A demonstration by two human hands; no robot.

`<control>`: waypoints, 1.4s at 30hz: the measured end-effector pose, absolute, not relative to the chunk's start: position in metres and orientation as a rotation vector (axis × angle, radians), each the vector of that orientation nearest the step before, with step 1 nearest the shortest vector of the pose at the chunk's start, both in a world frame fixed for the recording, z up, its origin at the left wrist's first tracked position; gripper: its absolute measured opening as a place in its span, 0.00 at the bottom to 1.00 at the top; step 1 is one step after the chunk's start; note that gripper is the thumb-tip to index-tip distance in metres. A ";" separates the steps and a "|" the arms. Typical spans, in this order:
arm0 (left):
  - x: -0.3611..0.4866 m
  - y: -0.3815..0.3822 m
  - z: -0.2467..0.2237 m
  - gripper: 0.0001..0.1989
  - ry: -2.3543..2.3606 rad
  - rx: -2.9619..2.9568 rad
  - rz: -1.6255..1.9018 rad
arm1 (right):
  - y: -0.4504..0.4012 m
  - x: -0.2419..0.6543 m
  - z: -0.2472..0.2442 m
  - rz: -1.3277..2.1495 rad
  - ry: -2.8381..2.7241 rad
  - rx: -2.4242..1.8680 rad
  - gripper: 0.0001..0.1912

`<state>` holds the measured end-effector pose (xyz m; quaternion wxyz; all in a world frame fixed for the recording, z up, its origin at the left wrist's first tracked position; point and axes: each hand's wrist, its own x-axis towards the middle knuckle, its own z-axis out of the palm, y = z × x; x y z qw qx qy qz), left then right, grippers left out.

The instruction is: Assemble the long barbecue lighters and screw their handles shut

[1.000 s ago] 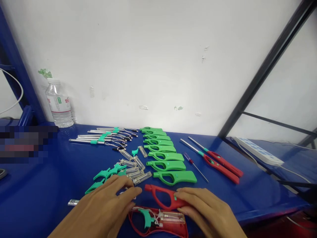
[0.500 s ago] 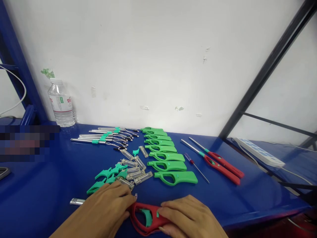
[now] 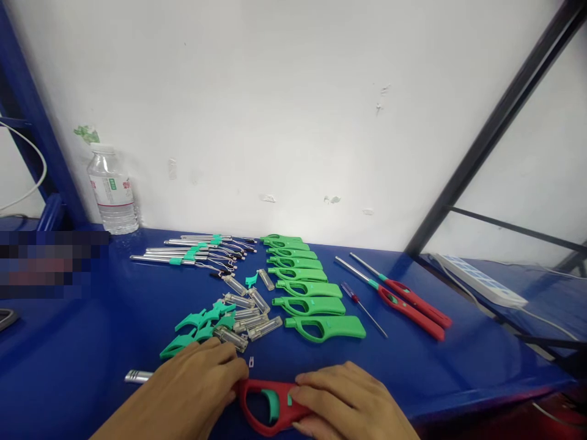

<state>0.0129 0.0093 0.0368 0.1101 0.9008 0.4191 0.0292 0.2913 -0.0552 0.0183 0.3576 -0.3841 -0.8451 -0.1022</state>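
Note:
A red long-nosed lighter (image 3: 255, 386) with a green trigger (image 3: 271, 406) lies across the front of the blue table, between my two hands. My left hand (image 3: 202, 379) is closed around its neck, and the silver tube end (image 3: 138, 376) pokes out to the left of that wrist. Around the red handle's body my right hand (image 3: 346, 397) is closed, fingers on top and thumb below. Just above the lighter sits a tiny pale clip (image 3: 251, 362). Beyond my left hand are loose green triggers (image 3: 202, 324) and several clear fuel tanks (image 3: 247, 319).
Green lighter casings (image 3: 325, 328) form a column mid-table. Silver tubes with wires (image 3: 183, 261) lie at the back left, near a water bottle (image 3: 112, 192). To the right are a screwdriver (image 3: 364, 310) and two red lighters (image 3: 408, 310). A power strip (image 3: 481, 282) lies farther right.
The red lighter has shifted slightly left and tilted a little within my hands. My left hand has moved slightly, showing more of the pale clip. Everything else stays put.

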 end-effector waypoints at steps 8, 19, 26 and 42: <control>0.014 0.010 0.033 0.23 1.264 2.622 0.083 | -0.054 0.291 0.020 -0.283 -2.208 -1.003 0.25; 0.014 0.010 0.030 0.27 1.273 2.684 -0.062 | -0.055 0.294 0.018 -0.274 -2.239 -1.014 0.24; 0.003 0.014 0.005 0.21 1.184 2.789 0.236 | -0.052 0.295 0.012 -0.202 -2.217 -1.003 0.22; -0.001 0.009 -0.004 0.20 1.082 2.880 0.626 | -0.052 0.304 0.006 0.427 -2.199 -1.182 0.10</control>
